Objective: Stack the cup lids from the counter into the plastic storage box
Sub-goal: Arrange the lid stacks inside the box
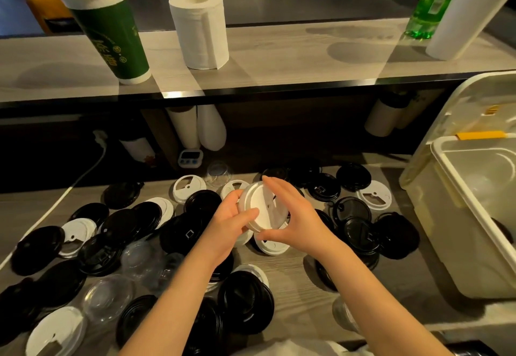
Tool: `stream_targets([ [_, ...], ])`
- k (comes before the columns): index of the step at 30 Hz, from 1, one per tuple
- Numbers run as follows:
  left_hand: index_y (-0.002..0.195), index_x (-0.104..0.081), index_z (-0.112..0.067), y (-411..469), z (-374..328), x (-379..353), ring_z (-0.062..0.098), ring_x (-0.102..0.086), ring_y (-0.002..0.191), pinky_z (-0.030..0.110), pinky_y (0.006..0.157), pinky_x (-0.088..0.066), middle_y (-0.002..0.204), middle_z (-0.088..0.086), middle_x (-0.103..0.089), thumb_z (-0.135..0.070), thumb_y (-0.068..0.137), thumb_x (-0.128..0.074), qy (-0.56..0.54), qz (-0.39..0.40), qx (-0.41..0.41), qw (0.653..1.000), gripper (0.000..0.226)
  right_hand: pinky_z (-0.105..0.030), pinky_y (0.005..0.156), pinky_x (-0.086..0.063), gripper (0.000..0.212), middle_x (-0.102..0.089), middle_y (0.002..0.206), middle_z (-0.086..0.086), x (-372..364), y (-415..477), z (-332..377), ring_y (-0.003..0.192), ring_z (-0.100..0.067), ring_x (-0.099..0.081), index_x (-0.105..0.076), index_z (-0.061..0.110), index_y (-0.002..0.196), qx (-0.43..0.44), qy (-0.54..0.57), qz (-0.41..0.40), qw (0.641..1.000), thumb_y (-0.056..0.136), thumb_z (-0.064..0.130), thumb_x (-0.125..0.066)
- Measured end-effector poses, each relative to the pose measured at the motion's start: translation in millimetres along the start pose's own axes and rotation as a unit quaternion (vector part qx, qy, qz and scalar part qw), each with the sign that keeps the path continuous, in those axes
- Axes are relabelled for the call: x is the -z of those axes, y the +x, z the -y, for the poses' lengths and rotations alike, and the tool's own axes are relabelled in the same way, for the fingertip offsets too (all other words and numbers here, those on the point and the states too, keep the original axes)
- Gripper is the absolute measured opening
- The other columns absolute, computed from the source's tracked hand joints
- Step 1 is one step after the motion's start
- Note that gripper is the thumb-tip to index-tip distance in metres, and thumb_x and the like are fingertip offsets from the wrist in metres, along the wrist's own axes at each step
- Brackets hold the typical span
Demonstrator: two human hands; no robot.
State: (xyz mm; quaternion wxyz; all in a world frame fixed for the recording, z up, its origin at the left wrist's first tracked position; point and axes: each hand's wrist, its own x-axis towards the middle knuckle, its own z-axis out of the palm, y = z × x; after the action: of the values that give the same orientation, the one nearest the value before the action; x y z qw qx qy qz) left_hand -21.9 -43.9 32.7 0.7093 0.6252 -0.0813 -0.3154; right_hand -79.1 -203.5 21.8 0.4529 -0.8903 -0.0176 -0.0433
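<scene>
Both hands hold a small stack of white cup lids (261, 207) tilted up above the middle of the counter. My left hand (230, 217) grips the stack from the left, thumb across its face. My right hand (293, 216) curls round its right edge from top to bottom. Several black lids (360, 234), white lids (185, 188) and clear lids (109, 298) lie scattered over the counter below. The translucent plastic storage box (446, 188) stands open at the right, with something dark low inside it.
A raised shelf behind carries a green paper cup stack (111, 31), a paper towel roll (199, 30), a green bottle (431, 6) and a white roll (469, 12). The box lid (474, 98) leans behind the box. A small timer (190, 158) and a white cable (83, 174) sit at the back.
</scene>
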Motion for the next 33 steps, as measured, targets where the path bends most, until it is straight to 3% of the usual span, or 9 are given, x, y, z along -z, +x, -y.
stream_targets([
  [3,0.123,-0.049,-0.013,3,4,-8,0.019,-0.062,0.104,0.027,0.079,-0.051,0.111,0.006,-0.064,-0.002,0.090,-0.053,0.001,0.004,0.025,1.000,0.036,0.001,0.098,-0.020,0.103,-0.028,0.146,0.019,16,-9,-9,0.130,0.010,-0.023,-0.017,0.043,0.143,-0.011,-0.044,0.033,0.998,0.067,0.025,-0.084],
  [5,0.125,-0.047,-0.013,4,6,-14,0.017,-0.061,0.101,0.023,0.074,-0.052,0.111,0.006,-0.062,0.002,0.091,-0.048,0.001,-0.012,0.038,0.999,0.037,-0.008,0.102,-0.026,0.096,-0.034,0.144,0.018,29,-19,-16,0.127,0.007,-0.029,-0.017,0.044,0.143,-0.044,-0.060,0.037,0.997,0.074,0.021,-0.079],
  [9,0.125,-0.047,-0.012,5,16,-23,0.021,-0.057,0.104,0.029,0.078,-0.049,0.115,0.009,-0.058,0.003,0.090,-0.048,-0.002,-0.073,0.050,0.996,0.038,-0.032,0.099,-0.044,0.064,-0.056,0.125,0.009,48,-52,-37,0.113,-0.007,-0.053,-0.041,0.031,0.139,-0.153,-0.073,-0.033,0.985,0.083,0.019,-0.070],
  [11,0.118,-0.051,-0.012,3,24,-27,0.023,-0.057,0.103,0.034,0.081,-0.048,0.111,0.010,-0.060,0.003,0.090,-0.050,-0.009,-0.087,0.059,0.994,0.032,-0.035,0.095,-0.048,0.051,-0.061,0.115,0.005,52,-75,-46,0.106,-0.011,-0.057,-0.051,0.024,0.132,-0.181,-0.086,-0.057,0.978,0.084,0.017,-0.068],
  [13,0.106,-0.055,-0.016,0,32,-33,0.024,-0.058,0.101,0.038,0.087,-0.048,0.105,0.009,-0.062,0.003,0.089,-0.051,-0.016,-0.083,0.067,0.994,0.025,-0.029,0.094,-0.047,0.045,-0.061,0.115,0.003,53,-97,-54,0.109,-0.013,-0.057,-0.054,0.022,0.129,-0.210,-0.088,-0.060,0.972,0.085,0.018,-0.067],
  [18,0.100,-0.057,-0.020,-5,51,-55,0.031,-0.058,0.109,0.047,0.095,-0.046,0.110,0.012,-0.063,0.001,0.089,-0.053,-0.006,-0.060,0.093,0.994,0.024,-0.033,0.101,-0.042,0.063,-0.052,0.129,0.005,47,-149,-67,0.122,-0.013,-0.047,-0.045,0.022,0.134,-0.275,-0.099,-0.048,0.955,0.078,0.032,-0.074],
  [24,0.108,-0.058,-0.020,-7,63,-70,0.026,-0.058,0.109,0.034,0.086,-0.048,0.114,0.012,-0.063,0.002,0.089,-0.051,-0.013,-0.046,0.111,0.993,0.030,-0.033,0.113,-0.027,0.110,-0.019,0.152,0.002,24,-190,-84,0.139,-0.019,-0.023,-0.016,0.023,0.148,-0.349,-0.100,-0.014,0.932,0.063,0.043,-0.083],
  [30,0.113,-0.055,-0.019,-9,66,-73,0.022,-0.058,0.108,0.032,0.084,-0.049,0.114,0.008,-0.062,0.002,0.090,-0.050,-0.010,-0.043,0.118,0.992,0.031,-0.034,0.099,-0.041,0.085,-0.038,0.136,-0.001,3,-198,-94,0.121,-0.026,-0.044,-0.032,0.023,0.141,-0.351,-0.143,-0.054,0.924,0.071,0.030,-0.078],
  [33,0.120,-0.054,-0.016,-9,66,-75,0.021,-0.057,0.111,0.033,0.086,-0.050,0.119,0.009,-0.061,0.001,0.090,-0.050,-0.009,-0.030,0.118,0.993,0.034,-0.033,0.096,-0.043,0.085,-0.043,0.131,0.001,13,-197,-96,0.118,-0.023,-0.047,-0.035,0.025,0.138,-0.362,-0.127,-0.054,0.922,0.066,0.033,-0.081],
])
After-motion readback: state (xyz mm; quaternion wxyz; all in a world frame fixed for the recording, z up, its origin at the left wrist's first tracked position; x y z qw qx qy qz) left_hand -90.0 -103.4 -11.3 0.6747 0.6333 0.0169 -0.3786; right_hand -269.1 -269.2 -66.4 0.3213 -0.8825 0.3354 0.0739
